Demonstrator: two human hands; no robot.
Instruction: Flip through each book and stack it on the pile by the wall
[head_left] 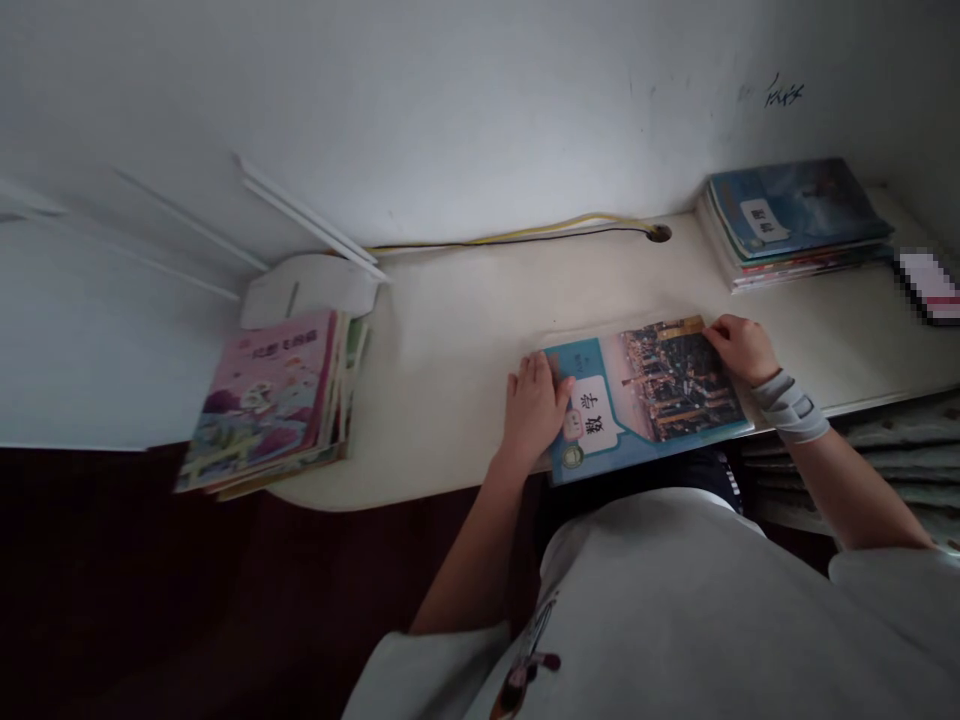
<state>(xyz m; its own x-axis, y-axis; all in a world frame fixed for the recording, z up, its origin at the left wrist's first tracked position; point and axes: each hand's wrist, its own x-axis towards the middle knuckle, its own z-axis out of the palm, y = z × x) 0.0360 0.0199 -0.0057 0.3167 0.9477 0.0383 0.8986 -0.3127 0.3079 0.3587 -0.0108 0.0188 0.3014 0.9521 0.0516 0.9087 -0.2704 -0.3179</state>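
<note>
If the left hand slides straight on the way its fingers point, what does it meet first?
The left hand already rests on the maths textbook. Past the book's far edge, the first thing in line looks like the yellow and black cable at the back of the desktop, though depth is unclear.

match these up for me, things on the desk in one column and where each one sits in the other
Things
1. maths textbook
2. pink-covered book stack
3. blue-covered book stack
4. yellow and black cable

Places
A. right end of the desk, against the wall
B. running along the back of the desk into a round hole
C. under the left hand and right hand, at the desk's front edge
D. left end of the desk

Pairs: 1-C, 2-D, 3-A, 4-B
</note>
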